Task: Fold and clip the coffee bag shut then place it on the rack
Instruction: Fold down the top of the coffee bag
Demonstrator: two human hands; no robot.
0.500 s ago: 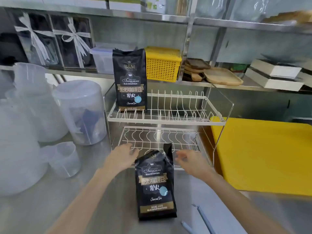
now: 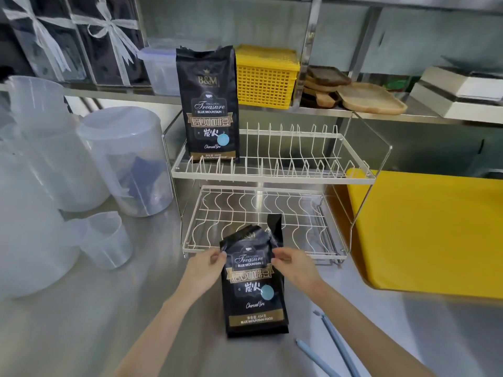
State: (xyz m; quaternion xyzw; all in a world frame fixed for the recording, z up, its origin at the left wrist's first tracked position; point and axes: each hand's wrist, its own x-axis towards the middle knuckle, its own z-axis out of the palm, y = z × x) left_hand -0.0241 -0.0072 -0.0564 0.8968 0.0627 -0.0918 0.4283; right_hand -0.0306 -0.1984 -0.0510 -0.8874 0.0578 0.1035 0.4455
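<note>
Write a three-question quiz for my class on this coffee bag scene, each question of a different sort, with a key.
1. True or false: both the left hand and the right hand grip the coffee bag on the counter near its top.
2. Multiple choice: where does the second coffee bag stand? A) lower tier of the rack B) upper tier of the rack, at its left end C) on the yellow board
3. Fill in: the blue clip pieces lie on the steel counter, to the ____ of the held bag, from the person's view.

Key: 1 true; 2 B; 3 right
</note>
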